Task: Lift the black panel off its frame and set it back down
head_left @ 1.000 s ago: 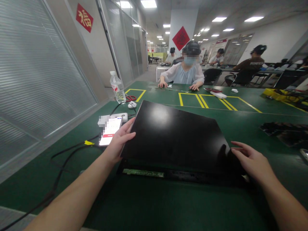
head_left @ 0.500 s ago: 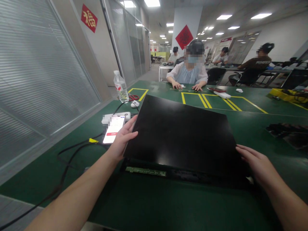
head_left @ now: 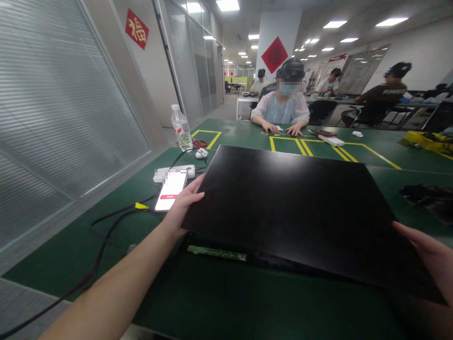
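A large, thin black screen panel [head_left: 290,203] is held up in front of me, tilted, its glossy face catching the ceiling light. My left hand [head_left: 184,203] grips its left edge, thumb on the face and fingers behind. At the right edge my right hand [head_left: 430,245] holds the panel, its thumb at the rim and most of its fingers hidden. Beneath the panel's near edge a green circuit board strip [head_left: 216,253] shows along a dark part, most of which is covered.
A lit phone [head_left: 171,191], a white power bank [head_left: 190,171] and black cables [head_left: 106,241] lie at left. Farther back stand a water bottle [head_left: 181,130] and red-handled scissors [head_left: 200,144]. A person [head_left: 281,106] sits across the green table [head_left: 226,302]. Dark crumpled material [head_left: 428,198] lies at right.
The panel's right end has swung right and closer to me, with my right hand moving along with it. My left hand keeps its grip at the left edge. The view has shifted slightly.
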{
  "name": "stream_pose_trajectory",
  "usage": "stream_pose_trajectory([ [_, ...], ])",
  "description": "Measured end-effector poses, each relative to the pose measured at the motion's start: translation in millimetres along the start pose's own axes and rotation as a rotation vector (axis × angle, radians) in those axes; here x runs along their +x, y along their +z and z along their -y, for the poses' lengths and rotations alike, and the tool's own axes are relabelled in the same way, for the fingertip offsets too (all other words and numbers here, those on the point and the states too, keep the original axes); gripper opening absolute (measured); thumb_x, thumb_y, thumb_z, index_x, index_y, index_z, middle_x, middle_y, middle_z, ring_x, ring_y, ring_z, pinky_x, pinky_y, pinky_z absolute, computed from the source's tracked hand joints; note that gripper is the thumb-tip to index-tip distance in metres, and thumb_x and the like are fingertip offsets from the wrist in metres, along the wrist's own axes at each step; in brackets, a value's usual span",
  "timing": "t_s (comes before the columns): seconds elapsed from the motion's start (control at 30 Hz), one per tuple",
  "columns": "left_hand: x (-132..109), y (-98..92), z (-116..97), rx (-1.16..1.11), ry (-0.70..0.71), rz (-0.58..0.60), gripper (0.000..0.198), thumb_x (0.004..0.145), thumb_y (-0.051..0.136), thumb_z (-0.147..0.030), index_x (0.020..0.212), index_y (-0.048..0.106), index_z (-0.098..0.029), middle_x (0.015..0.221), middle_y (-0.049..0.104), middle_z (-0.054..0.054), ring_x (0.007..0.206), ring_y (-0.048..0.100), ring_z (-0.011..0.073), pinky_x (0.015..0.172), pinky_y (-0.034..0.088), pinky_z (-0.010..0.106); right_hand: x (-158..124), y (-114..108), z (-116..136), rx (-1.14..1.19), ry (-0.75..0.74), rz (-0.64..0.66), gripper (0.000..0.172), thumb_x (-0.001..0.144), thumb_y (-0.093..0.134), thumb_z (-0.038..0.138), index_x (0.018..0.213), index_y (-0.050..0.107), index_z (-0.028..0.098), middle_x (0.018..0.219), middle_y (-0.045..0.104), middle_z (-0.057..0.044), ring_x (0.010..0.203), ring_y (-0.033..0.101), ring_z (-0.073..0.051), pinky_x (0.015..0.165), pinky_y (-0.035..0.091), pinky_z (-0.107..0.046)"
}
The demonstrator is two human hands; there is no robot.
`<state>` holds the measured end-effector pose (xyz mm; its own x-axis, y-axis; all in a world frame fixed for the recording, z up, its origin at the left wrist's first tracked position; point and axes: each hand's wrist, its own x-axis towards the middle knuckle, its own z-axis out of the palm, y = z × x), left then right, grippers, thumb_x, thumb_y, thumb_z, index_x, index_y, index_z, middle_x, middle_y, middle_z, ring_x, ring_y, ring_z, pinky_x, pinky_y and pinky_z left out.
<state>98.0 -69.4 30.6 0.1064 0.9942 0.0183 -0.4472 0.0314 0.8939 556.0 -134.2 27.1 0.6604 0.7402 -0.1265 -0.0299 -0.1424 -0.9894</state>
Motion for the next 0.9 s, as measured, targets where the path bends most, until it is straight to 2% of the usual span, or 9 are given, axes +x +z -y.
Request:
stream_pose_trajectory([
  [0.03,0.1,0.2,-0.4,0.000,-0.001,0.003,0.084,0.070,0.086,-0.022,0.151,0.063,-0.019,0.145,0.072,0.011,0.139,0.061,0.0425,0.120,0.047,0.050,-3.7,3.3,1.4,-0.011,0.075,-0.081,0.018,0.052,0.071,0.033,0.069,0.069,0.032,0.081,0.077,-0.009,0.097,0.078,-0.036,0.082,0.070,-0.048],
  [0.07,0.4,0.1,-1.0,0.002,0.001,0.003,0.084,0.070,0.086,-0.022,0.151,0.063,-0.018,0.145,0.072,0.011,0.139,0.061,0.0426,0.120,0.047,0.050,-7.4,7.3,3.2,-0.005,0.138,-0.108,0.020,0.050,0.072,0.031,0.069,0.068,0.032,0.080,0.077,-0.008,0.095,0.078,-0.035,0.079,0.070,-0.046],
  [0.13,1.0,-0.2,-2.0,0.009,0.003,-0.004,0.083,0.070,0.085,-0.022,0.150,0.064,-0.017,0.144,0.072,0.011,0.138,0.061,0.0425,0.120,0.047,0.050,-14.3,15.4,7.7,0.014,0.249,-0.076,0.023,0.048,0.073,0.029,0.070,0.067,0.032,0.080,0.077,-0.008,0.093,0.078,-0.035,0.073,0.071,-0.043],
  [0.23,1.1,-0.2,-2.7,0.018,0.000,-0.005,0.079,0.072,0.082,-0.023,0.149,0.065,-0.018,0.144,0.072,0.010,0.139,0.061,0.0418,0.120,0.047,0.049,-19.8,22.1,14.6,0.015,0.298,-0.003,0.024,0.049,0.074,0.032,0.072,0.066,0.031,0.086,0.079,-0.009,0.095,0.079,-0.036,0.071,0.071,-0.041],
  [0.4,0.4,-0.3,-1.0,0.021,-0.009,0.038,0.077,0.076,0.078,-0.023,0.152,0.063,-0.020,0.145,0.072,0.009,0.137,0.063,0.0413,0.119,0.047,0.051,-21.1,22.1,20.7,0.091,0.388,-0.063,0.036,0.050,0.072,0.027,0.086,0.070,0.028,0.100,0.080,-0.010,0.103,0.078,-0.038,0.077,0.071,-0.047],
  [0.6,5.0,-6.4,5.1,0.016,-0.010,0.053,0.078,0.074,0.081,-0.023,0.150,0.065,-0.020,0.141,0.075,0.010,0.134,0.065,0.0416,0.117,0.048,0.052,-16.6,20.1,14.8,0.060,0.296,-0.015,0.026,0.049,0.074,0.029,0.073,0.065,0.029,0.083,0.075,-0.010,0.094,0.077,-0.038,0.078,0.070,-0.048],
  [0.73,4.8,-7.4,5.9,0.076,-0.010,0.011,0.076,0.071,0.084,-0.023,0.144,0.069,-0.016,0.138,0.076,0.013,0.135,0.064,0.0425,0.118,0.048,0.052,-11.2,12.4,17.3,-0.061,0.140,-0.109,0.021,0.044,0.070,0.028,0.063,0.061,0.030,0.071,0.066,-0.010,0.099,0.074,-0.040,0.086,0.068,-0.052],
  [0.8,4.4,-9.4,7.3,0.110,-0.013,-0.016,0.074,0.070,0.086,-0.023,0.141,0.070,-0.015,0.137,0.076,0.014,0.137,0.063,0.0426,0.119,0.046,0.052,-11.3,8.0,21.1,-0.139,0.069,-0.150,0.023,0.037,0.066,0.024,0.059,0.061,0.030,0.076,0.067,-0.012,0.110,0.070,-0.042,0.096,0.064,-0.053],
  [0.9,6.2,-16.1,13.2,0.203,-0.010,-0.069,0.074,0.072,0.088,-0.026,0.143,0.069,-0.017,0.143,0.073,0.015,0.143,0.058,0.0408,0.122,0.042,0.052,-15.4,4.6,23.3,-0.199,0.020,-0.177,0.027,0.031,0.059,0.022,0.057,0.061,0.029,0.097,0.072,-0.014,0.124,0.063,-0.045,0.107,0.057,-0.056],
])
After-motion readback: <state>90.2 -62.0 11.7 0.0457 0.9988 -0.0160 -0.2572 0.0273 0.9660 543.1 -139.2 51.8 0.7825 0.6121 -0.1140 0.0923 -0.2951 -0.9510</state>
